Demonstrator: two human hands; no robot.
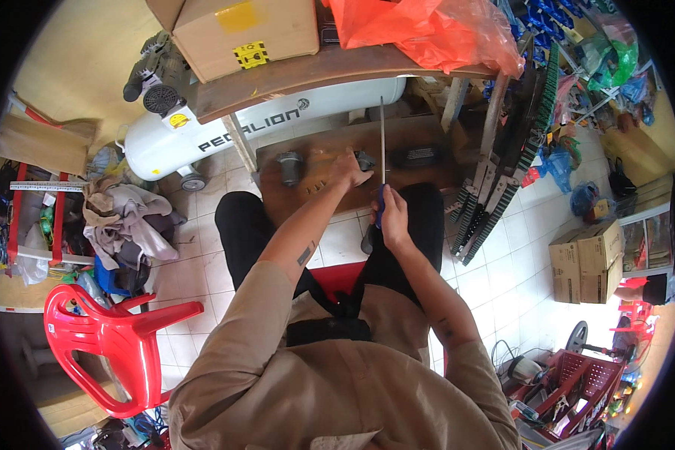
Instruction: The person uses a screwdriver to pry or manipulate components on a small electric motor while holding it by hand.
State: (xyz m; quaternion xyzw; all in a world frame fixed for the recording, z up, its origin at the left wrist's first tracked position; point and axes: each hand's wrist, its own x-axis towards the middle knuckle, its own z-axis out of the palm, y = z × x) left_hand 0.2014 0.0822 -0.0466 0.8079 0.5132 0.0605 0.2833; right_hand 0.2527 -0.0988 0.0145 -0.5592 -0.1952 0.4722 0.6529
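My right hand (394,217) is closed around the blue handle of a screwdriver (382,142), whose long thin shaft points up and away from me. At the low brown wooden table, my left hand (347,171) grips a small dark grey part (365,160), partly hidden by the fingers. The shaft passes just to the right of that part in the picture; whether they touch I cannot tell. To the left on the tabletop stands a dark grey cylindrical part (289,169). Several small brass-coloured pieces (313,187) lie between it and my left hand. A black oblong object (415,156) lies on the right.
Beyond the table is a white air compressor tank (157,150), under a wooden shelf (277,90) bearing a cardboard box (240,34) and an orange plastic bag (420,30). Long black toothed strips (502,165) lean at right. A red plastic chair (120,337) stands at left.
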